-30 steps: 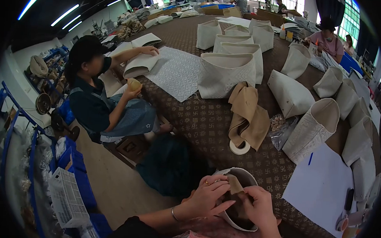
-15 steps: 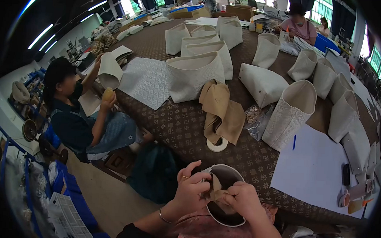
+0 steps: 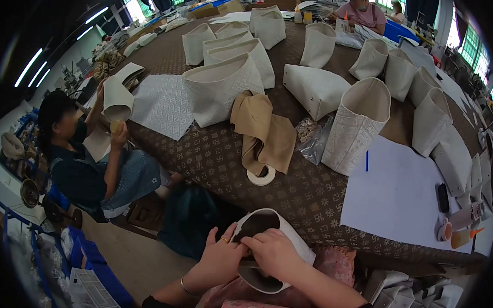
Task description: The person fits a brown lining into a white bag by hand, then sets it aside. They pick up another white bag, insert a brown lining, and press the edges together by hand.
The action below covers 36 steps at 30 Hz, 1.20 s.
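Note:
A white bag point(image 3: 298, 233) with a dark inside rests in my lap, its open mouth toward me. My left hand point(image 3: 220, 263), with a ring and a bracelet, grips the bag's left rim, fingertips pointing up outside it. My right hand point(image 3: 272, 255) reaches over the mouth, its fingers closed in a pinch at the same rim beside my left fingers. What that pinch holds is hidden. A roll of white tape point(image 3: 261, 175) lies beyond the bag on the patterned table, touching folded tan cloth point(image 3: 274, 139).
White bags point(image 3: 355, 131) stand and lie across the table point(image 3: 202, 163). At right are a white sheet point(image 3: 396, 188), a black object point(image 3: 442, 198) and small jars point(image 3: 445, 231). A co-worker point(image 3: 87, 152) sits left, holding a white bag piece point(image 3: 118, 98). More folded bags point(image 3: 410, 299) lie lower right.
My hands moved left and down from the bag's mouth to its left rim. The tan strip held between them no longer shows. The bag tilted, and the view shifted right.

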### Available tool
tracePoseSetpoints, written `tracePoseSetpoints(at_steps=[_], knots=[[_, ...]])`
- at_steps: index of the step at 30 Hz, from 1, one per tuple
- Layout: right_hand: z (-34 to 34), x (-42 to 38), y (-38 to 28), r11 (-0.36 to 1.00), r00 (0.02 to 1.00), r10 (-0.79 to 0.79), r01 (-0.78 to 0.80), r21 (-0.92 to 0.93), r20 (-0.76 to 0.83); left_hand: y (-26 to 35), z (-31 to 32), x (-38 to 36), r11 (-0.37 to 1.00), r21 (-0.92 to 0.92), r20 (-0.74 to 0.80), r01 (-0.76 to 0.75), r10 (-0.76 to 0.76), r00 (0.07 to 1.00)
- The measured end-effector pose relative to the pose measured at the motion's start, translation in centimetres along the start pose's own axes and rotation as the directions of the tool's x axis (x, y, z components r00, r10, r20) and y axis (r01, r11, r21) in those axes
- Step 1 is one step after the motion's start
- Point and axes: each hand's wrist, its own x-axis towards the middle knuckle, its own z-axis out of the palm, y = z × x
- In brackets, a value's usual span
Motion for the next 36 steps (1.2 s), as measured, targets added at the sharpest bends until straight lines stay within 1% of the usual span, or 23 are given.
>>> tracePoseSetpoints(at_steps=[1,3,4,5,6,8,9,11,12,13,14,15,16,17,18,19,21,23,27,29,33,35,36], knots=[[0.3,0.2,-0.3,1.0,1.0,0.005,-0.005,0.009,-0.003,-0.6,0.4,-0.5,1.0,0.027,0.021,-0.012,0.011,1.0],[0.7,0.5,-0.9,0.999,0.998,-0.035,0.036,0.018,-0.059,-0.9,0.7,-1.1,0.998,0.053,0.065,-0.021,0.017,0.998],[0.7,0.6,-1.2,0.999,0.998,-0.025,0.028,0.034,-0.059,-0.7,0.7,-0.9,0.996,-0.062,0.012,0.062,-0.061,0.998],[0.5,0.8,-1.2,0.998,0.995,0.005,0.001,0.063,-0.098,-0.6,0.8,-0.7,0.974,-0.18,-0.033,0.138,-0.146,0.989],[0.3,1.0,-1.2,0.996,0.99,0.036,-0.024,0.089,-0.135,-0.5,1.1,-0.7,0.974,-0.179,-0.018,0.142,-0.147,0.989],[-0.1,1.0,-0.9,0.996,0.987,0.037,-0.023,0.089,-0.154,-0.6,1.7,-0.7,0.917,-0.384,-0.264,0.107,-0.22,0.939],[-0.4,1.0,-0.7,0.997,0.984,0.027,-0.014,0.073,-0.175,-0.7,1.8,-0.5,0.916,-0.387,-0.258,0.109,-0.221,0.941],[-0.8,0.9,-0.3,0.998,0.984,0.037,-0.028,0.056,-0.173,-1.0,1.7,0.0,0.948,-0.317,-0.399,-0.009,-0.125,0.908],[-0.9,0.9,-0.1,0.999,0.984,0.041,-0.035,0.038,-0.176,-1.1,1.5,0.4,0.948,-0.319,-0.398,-0.011,-0.124,0.909],[-0.9,1.0,-0.1,0.998,0.983,0.046,-0.039,0.038,-0.177,-1.2,1.1,0.8,0.958,-0.278,-0.498,-0.075,-0.077,0.864],[-0.9,1.1,-0.1,0.995,0.974,0.098,-0.09,0.049,-0.202,-1.4,0.8,1.1,0.964,-0.229,-0.59,-0.134,-0.028,0.807],[-0.9,1.2,-0.1,0.988,0.962,0.15,-0.14,0.062,-0.227,-1.6,0.8,1.4,0.964,-0.229,-0.588,-0.136,-0.026,0.808],[-1.2,1.4,-0.1,0.988,0.961,0.152,-0.141,0.063,-0.229,-1.7,1.0,1.7,0.936,-0.332,-0.596,-0.118,-0.111,0.796],[-1.6,1.7,-0.1,0.993,0.963,0.115,-0.111,0.032,-0.244,-1.9,1.2,2.1,0.896,-0.433,-0.593,-0.103,-0.196,0.781],[-1.8,1.8,0.0,0.997,0.963,0.08,-0.082,0.002,-0.257,-2.0,1.1,2.4,0.896,-0.432,-0.59,-0.103,-0.195,0.783],[-1.7,1.8,0.2,0.996,0.963,0.083,-0.085,0.004,-0.258,-2.0,1.0,2.7,0.872,-0.473,-0.578,-0.129,-0.196,0.792],[-1.4,1.8,0.8,0.988,0.964,0.156,-0.156,0.015,-0.218,-2.0,1.0,3.2,0.845,-0.512,-0.562,-0.155,-0.194,0.804],[-1.4,2.0,0.9,0.985,0.959,0.169,-0.169,0.02,-0.227,-2.0,1.1,3.6,0.776,-0.604,-0.512,-0.18,-0.205,0.834],[-1.0,2.4,1.1,0.984,0.957,0.179,-0.178,0.024,-0.227,-2.4,1.7,3.7,0.792,-0.581,-0.528,-0.188,-0.191,0.827],[-0.9,2.7,1.1,0.986,0.96,0.164,-0.166,0.014,-0.227,-2.8,2.2,3.5,0.737,-0.658,-0.472,-0.154,-0.244,0.848],[-0.6,3.2,1.3,0.989,0.959,0.138,-0.148,-0.019,-0.247,-3.2,2.7,3.6,0.714,-0.68,-0.488,-0.167,-0.271,0.83],[-0.7,3.3,1.2,0.989,0.956,0.135,-0.145,-0.02,-0.26,-3.4,2.8,3.5,0.665,-0.732,-0.432,-0.147,-0.287,0.855],[-0.7,3.3,1.2,0.99,0.954,0.13,-0.141,-0.022,-0.27,-3.5,2.8,3.6,0.665,-0.732,-0.43,-0.146,-0.286,0.856]])
